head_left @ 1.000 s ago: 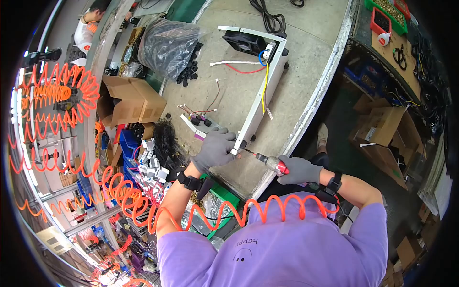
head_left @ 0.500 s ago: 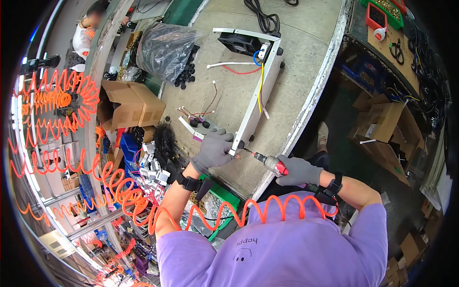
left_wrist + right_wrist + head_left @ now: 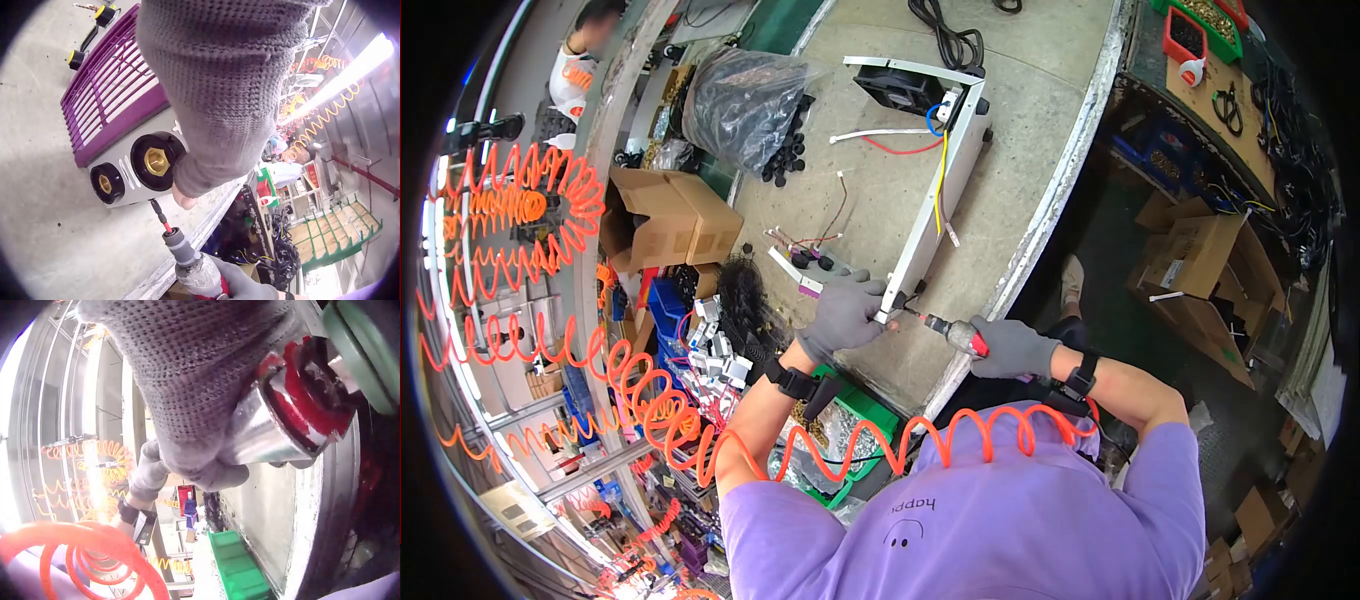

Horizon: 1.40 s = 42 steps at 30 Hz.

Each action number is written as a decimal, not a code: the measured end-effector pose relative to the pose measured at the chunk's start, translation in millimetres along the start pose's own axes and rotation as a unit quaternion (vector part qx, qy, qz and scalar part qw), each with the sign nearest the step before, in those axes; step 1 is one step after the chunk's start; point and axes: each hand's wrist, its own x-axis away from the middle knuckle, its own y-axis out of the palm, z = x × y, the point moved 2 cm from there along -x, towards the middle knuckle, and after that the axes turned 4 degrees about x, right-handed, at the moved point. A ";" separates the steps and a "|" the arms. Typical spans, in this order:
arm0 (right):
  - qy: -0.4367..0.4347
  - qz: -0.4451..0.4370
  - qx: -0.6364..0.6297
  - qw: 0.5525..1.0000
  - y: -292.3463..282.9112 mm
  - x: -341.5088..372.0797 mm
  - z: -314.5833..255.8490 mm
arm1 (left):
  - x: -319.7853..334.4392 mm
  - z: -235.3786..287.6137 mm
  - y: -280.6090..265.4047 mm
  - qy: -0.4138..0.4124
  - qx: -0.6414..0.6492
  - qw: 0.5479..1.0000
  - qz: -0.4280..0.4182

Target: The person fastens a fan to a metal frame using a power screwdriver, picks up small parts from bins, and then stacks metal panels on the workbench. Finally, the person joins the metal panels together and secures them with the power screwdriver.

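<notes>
On the bench stands a long white metal housing [image 3: 935, 205] with a black fan [image 3: 900, 90] at its far end. My gloved left hand [image 3: 845, 315] grips its near end, the thumb at the lower edge in the left wrist view. There, a purple grille [image 3: 106, 94] and two black round fittings [image 3: 153, 161] with brass hex centres show on the housing. My gloved right hand [image 3: 1012, 348] holds a power screwdriver [image 3: 962, 337], silver with red, wrapped in the fingers. The tool's bit [image 3: 159, 215] points at the housing's edge beside the left thumb.
An orange coiled hose [image 3: 900, 465] crosses in front of my body. A plastic bag [image 3: 740, 100] of black parts and black cable [image 3: 950, 40] lie on the bench. Cardboard boxes [image 3: 675, 215], a green bin [image 3: 870, 425] and the bench edge [image 3: 1040, 240] surround the work.
My right hand and the screwdriver have shifted slightly up and left toward the housing, the tool lying a little flatter. The left hand keeps its grip on the housing's end.
</notes>
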 end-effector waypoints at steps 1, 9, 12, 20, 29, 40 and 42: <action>0.000 0.001 -0.001 1.000 -0.1 0.2 0.1 | 0.1 0.3 -0.1 -0.001 0.002 1.000 -0.001; -0.009 0.013 0.022 1.000 -1.1 -1.8 2.0 | 1.2 -4.6 3.4 -0.012 0.009 1.000 -0.015; -0.005 0.007 0.023 1.000 -0.6 -3.5 4.0 | -1.3 -2.9 -0.1 -0.008 0.006 1.000 -0.021; -0.006 0.019 0.055 0.998 -5.4 -2.0 -0.2 | -5.8 4.0 -4.0 -0.014 -0.073 0.997 -0.030; 0.026 -0.066 -0.219 0.973 2.4 22.0 -2.0 | 73.5 -0.5 34.4 -0.337 0.593 0.575 0.452; 0.045 -0.060 -0.208 0.975 5.9 33.4 -20.4 | 47.0 41.4 122.6 -0.252 0.821 0.433 0.273; 0.029 -0.046 -0.186 0.981 6.6 31.7 -18.1 | 45.9 38.8 128.7 -0.236 0.837 0.423 0.253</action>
